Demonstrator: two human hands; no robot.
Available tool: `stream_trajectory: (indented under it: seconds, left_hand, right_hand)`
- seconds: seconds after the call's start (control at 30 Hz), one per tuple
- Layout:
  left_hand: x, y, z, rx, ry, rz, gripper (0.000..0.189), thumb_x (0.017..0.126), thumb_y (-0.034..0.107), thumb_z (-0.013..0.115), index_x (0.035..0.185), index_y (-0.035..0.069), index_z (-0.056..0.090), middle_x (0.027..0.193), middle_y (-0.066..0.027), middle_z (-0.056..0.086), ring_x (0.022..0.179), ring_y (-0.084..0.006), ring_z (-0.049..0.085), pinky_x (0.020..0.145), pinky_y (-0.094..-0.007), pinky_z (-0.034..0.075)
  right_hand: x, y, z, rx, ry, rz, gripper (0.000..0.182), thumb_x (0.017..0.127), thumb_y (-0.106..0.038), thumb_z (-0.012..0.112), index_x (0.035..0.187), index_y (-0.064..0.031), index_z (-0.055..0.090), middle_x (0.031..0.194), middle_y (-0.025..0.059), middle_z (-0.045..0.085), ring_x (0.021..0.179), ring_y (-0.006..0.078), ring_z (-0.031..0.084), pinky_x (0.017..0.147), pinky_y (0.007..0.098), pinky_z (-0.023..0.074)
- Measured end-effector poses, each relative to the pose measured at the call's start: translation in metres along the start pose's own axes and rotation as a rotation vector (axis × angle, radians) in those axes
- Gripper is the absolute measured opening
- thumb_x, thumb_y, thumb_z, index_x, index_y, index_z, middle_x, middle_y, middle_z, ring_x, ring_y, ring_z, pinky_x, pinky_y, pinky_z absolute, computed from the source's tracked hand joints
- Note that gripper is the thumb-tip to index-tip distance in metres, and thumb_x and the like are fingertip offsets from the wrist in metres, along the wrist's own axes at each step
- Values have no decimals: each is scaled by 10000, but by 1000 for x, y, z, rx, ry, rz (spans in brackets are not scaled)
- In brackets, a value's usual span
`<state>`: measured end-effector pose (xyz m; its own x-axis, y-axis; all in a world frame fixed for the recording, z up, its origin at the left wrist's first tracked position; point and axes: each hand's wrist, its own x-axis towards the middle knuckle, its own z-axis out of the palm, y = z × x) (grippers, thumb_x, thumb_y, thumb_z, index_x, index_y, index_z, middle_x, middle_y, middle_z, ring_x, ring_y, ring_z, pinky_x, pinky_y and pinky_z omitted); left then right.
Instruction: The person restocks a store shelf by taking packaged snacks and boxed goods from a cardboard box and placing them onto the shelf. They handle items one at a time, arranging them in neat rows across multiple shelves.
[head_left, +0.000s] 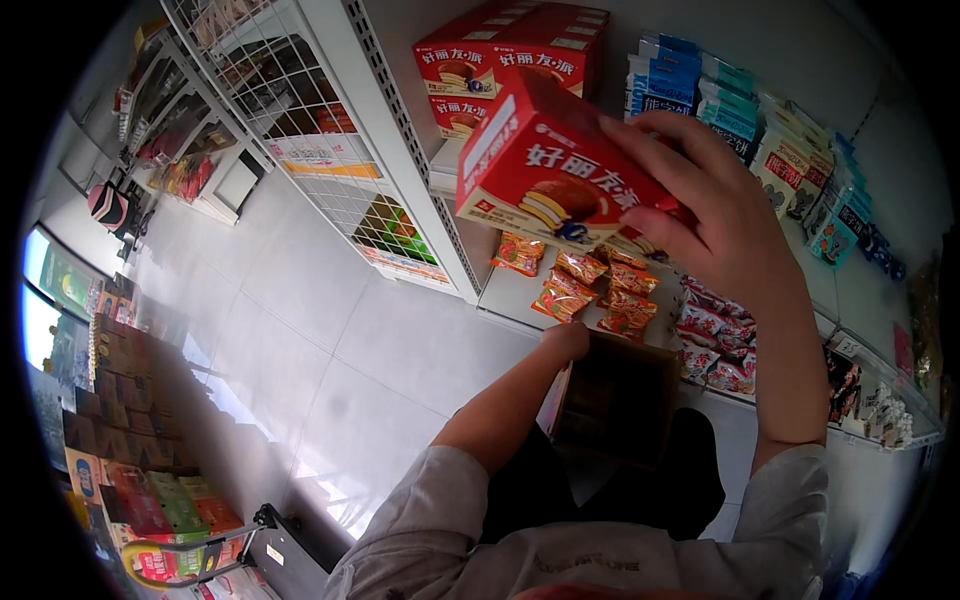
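My right hand (697, 195) grips a red box of chocolate pies (562, 165), raised and tilted in front of the shelf. Part of another red item shows under its fingers. Like boxes (461, 71) stand stacked on the upper shelf, just behind it. Lower down, my left hand (568, 341) is closed on the rim of an open cardboard carton (619, 397), which is at my knees. The carton's inside is dark, so its contents cannot be told. Orange snack packets (564, 294) lie on the low shelf beyond my left hand.
Blue, teal and cream biscuit bags (784, 161) stand at the upper right. Red and white packets (712, 337) fill the lower shelf. A white shelf upright (375, 127) and wire mesh side rise at the left. Stacked cartons (124, 390) and a folding cart (292, 540) are at the lower left.
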<state>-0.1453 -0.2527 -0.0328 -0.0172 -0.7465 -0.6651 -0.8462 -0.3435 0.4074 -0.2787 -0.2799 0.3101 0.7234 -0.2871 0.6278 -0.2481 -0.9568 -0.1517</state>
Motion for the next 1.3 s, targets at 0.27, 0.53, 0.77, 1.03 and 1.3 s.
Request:
stream_trajectory:
  seconds: [0.27, 0.53, 0.77, 1.03, 1.3]
  left_hand:
    - [-9, -59, -48, -1041, -425, 176, 573, 974, 231, 557, 1482, 91, 332, 1297, -200, 603, 939, -391, 704, 677, -468, 598]
    - [-44, -324, -172, -962, 594, -271, 381, 897, 128, 577, 1278, 107, 584, 1348, -99, 569, 1219, -263, 558, 849, -454, 565]
    - [14, -400, -54, 180, 219, -204, 239, 839, 107, 551, 1021, 48, 696, 1133, -212, 675, 1054, -372, 645, 857, -469, 518]
    - [37, -298, 110, -168, 169, -220, 331, 880, 145, 488, 1179, 127, 626, 1187, -126, 663, 1138, -328, 608, 907, -438, 496]
    - [17, -294, 156, -100, 36, -195, 357, 875, 120, 489, 1206, 95, 620, 1239, -125, 647, 1162, -333, 604, 910, -449, 506]
  right_hand:
    - [92, 52, 120, -472, 49, -176, 188, 846, -300, 706, 947, -144, 735, 1095, 42, 623, 1052, 228, 588, 865, 418, 515]
    - [24, 4, 104, -454, 102, -293, 152, 761, -188, 786, 848, -126, 677, 1106, 12, 588, 1001, 222, 551, 800, 402, 473]
    - [10, 24, 87, -453, 112, -242, 252, 759, -159, 804, 976, -142, 677, 1158, 30, 585, 1024, 243, 548, 819, 393, 468]
    - [-70, -23, 26, -280, -104, -289, 324, 933, -408, 655, 1138, -161, 616, 1270, 106, 486, 1128, 347, 516, 852, 444, 494]
    - [-182, -5, 62, 148, -303, 131, 349, 972, -376, 606, 1183, -98, 595, 1257, 131, 520, 1103, 329, 537, 886, 443, 477]
